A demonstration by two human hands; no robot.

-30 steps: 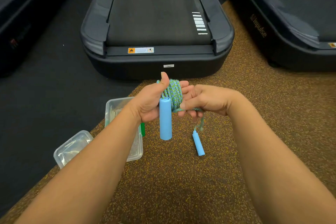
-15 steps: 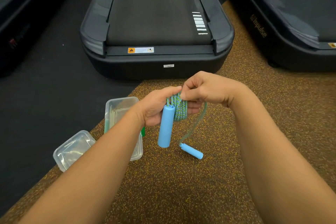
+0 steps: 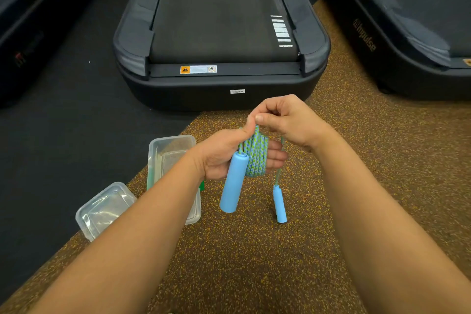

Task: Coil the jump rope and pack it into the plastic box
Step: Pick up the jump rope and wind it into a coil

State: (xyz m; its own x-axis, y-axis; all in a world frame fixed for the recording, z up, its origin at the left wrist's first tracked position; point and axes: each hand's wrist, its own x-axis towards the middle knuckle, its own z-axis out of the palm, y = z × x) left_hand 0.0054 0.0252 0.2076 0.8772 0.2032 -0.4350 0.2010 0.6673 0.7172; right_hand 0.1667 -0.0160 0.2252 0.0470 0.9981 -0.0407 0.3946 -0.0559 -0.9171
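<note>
A blue-green braided jump rope (image 3: 253, 154) is wound in several loops around my left hand (image 3: 221, 155). One light blue foam handle (image 3: 234, 182) hangs down from that palm. My right hand (image 3: 288, 120) sits just above the coil and pinches the loose end of the rope. From it the second blue handle (image 3: 279, 204) dangles upright, its tip at the floor. The clear plastic box (image 3: 168, 153) stands open on the speckled floor to the left, partly hidden by my left forearm.
A clear lid (image 3: 103, 210) lies left of the box at the edge of the black mat (image 3: 63, 135). A treadmill deck (image 3: 219, 33) stands straight ahead, another treadmill (image 3: 407, 28) at the right. Speckled brown rubber floor (image 3: 254, 262) spreads below my arms.
My right hand has gone from beside the coil to above it, carrying the loose rope over the top. The dangling handle tipped sideways on the floor, then came back upright.
</note>
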